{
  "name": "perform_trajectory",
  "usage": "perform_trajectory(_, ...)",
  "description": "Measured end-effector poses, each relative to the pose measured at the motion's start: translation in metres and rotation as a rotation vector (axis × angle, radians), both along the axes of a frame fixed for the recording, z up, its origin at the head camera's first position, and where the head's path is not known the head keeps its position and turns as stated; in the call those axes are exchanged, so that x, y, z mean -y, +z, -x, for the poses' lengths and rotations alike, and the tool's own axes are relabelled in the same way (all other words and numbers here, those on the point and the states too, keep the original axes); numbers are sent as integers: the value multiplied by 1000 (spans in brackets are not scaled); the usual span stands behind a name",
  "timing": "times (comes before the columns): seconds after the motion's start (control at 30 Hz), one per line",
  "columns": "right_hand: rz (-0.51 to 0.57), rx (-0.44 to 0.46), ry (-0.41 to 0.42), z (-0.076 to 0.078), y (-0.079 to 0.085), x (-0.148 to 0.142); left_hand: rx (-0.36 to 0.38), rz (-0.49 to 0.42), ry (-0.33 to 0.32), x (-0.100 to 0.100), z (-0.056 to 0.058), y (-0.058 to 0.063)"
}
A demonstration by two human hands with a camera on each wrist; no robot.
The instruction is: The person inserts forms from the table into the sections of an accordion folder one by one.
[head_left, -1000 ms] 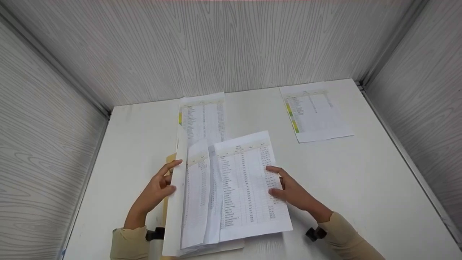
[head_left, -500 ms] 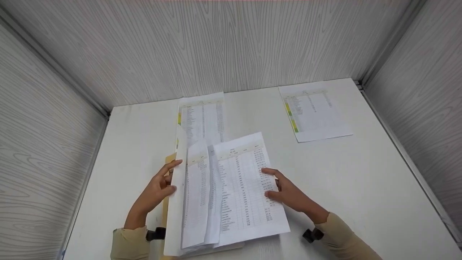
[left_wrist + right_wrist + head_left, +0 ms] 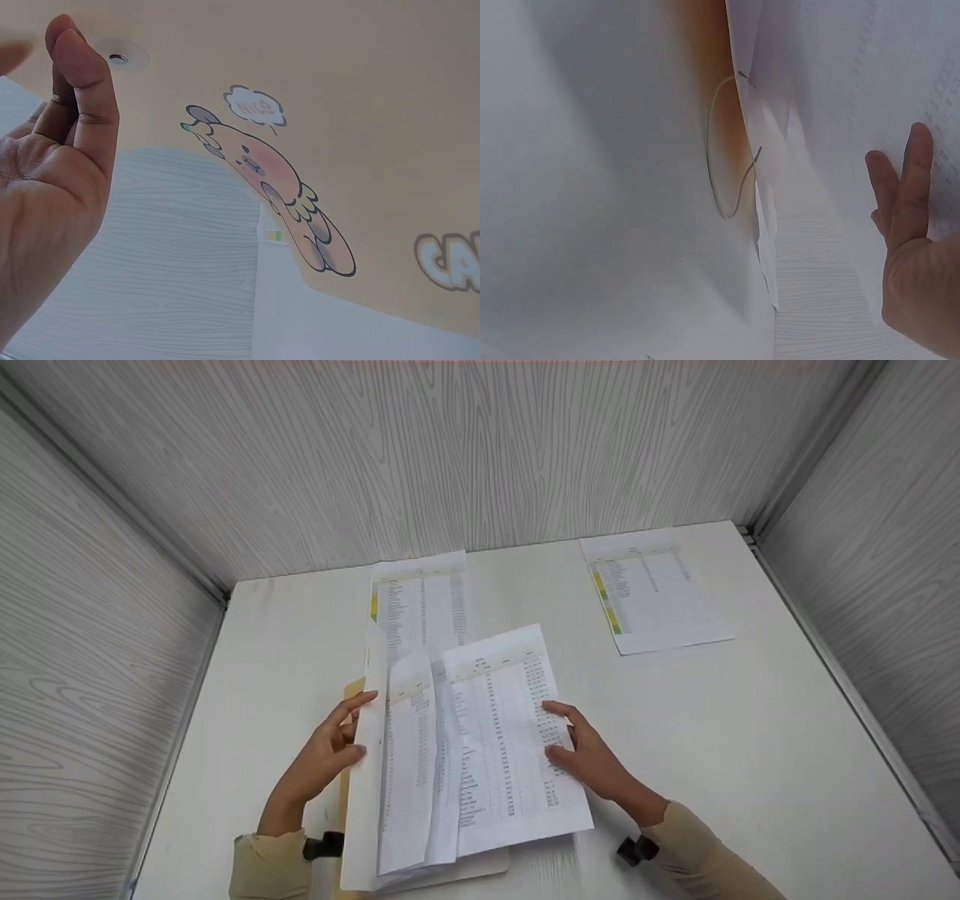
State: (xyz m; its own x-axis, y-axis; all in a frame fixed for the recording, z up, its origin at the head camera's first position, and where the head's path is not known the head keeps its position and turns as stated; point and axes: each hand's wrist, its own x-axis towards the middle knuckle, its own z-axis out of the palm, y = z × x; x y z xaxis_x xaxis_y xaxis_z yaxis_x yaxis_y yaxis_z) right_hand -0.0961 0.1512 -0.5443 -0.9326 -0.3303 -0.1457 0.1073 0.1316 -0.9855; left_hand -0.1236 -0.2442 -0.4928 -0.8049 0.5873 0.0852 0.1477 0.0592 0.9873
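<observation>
My left hand (image 3: pixel 322 757) grips the left edge of a raised folder cover (image 3: pixel 361 810), thumb on its white inner side. In the left wrist view, the tan outer side (image 3: pixel 360 90) carries a cartoon bear (image 3: pixel 259 165) and the word "Nice". Printed paper sheets (image 3: pixel 495 742) with tables stand partly turned within the folder. My right hand (image 3: pixel 596 757) pinches their right edge, thumb and index finger on the printed face, the other fingers behind. In the right wrist view a thin pale cord (image 3: pixel 709 150) loops out near the sheets' inner edge.
Behind the folder, a printed sheet (image 3: pixel 420 600) with a yellow-green strip lies against the back wall. Another such sheet (image 3: pixel 660 592) lies at the back right of the white table (image 3: pixel 750 750). Grey wood-grain panels (image 3: pixel 480 457) enclose the table on three sides.
My right hand has shifted left and slightly up, drawing the right-hand sheet's outer edge closer to the folder. My left hand has stayed in place on the cover.
</observation>
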Motion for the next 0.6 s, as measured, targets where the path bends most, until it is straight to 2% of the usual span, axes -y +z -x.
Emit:
perform_trajectory(0.23,23,4,0,-4,-6,19,31,5,8,-2,0,1)
perform_trajectory(0.4,22,-13,18,-5,-10,33,26,25,26,-3,0,2)
perform_trajectory(0.6,19,-6,99,-3,-12,45,25,20,22,-2,-1,1)
